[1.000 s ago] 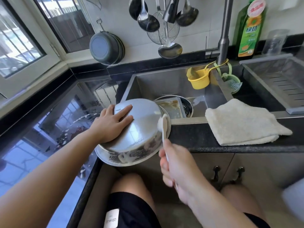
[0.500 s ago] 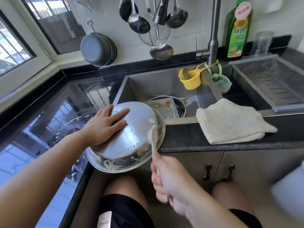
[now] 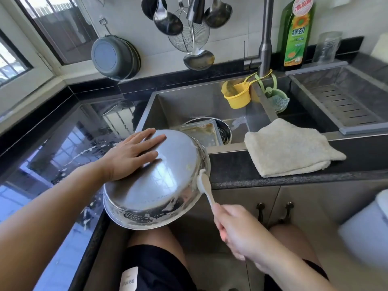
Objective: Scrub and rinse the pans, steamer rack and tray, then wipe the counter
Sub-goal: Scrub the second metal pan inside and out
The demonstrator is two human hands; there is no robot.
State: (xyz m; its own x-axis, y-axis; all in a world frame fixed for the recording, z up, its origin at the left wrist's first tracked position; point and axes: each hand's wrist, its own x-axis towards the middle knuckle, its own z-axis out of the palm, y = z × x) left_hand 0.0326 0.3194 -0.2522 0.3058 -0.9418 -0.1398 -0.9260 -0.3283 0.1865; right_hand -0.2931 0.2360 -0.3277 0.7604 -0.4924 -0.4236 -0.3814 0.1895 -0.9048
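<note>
A steel pan (image 3: pixel 159 181) lies upside down and tilted over the counter's front corner, its rim streaked with suds. My left hand (image 3: pixel 130 154) presses flat on its upturned bottom with straight fingers. My right hand (image 3: pixel 237 229) grips the handle of a white brush (image 3: pixel 204 182), whose head touches the pan's right rim. In the sink (image 3: pixel 189 106) a dirty rectangular tray (image 3: pixel 201 133) rests on another steel pan (image 3: pixel 225 131); the steamer rack is not clearly visible.
A folded cream cloth (image 3: pixel 287 150) lies on the black counter (image 3: pixel 241 171) right of the pan. The faucet (image 3: pixel 265 38), a yellow cup (image 3: pixel 237 97), a green scrubber holder (image 3: pixel 277 99) and a detergent bottle (image 3: pixel 296 34) stand behind. A drain basket (image 3: pixel 344 103) sits at the right.
The brush head has slid down the pan from its upper side to the lower right rim, and my right hand has moved rightward. My left hand stays pressed on the pan.
</note>
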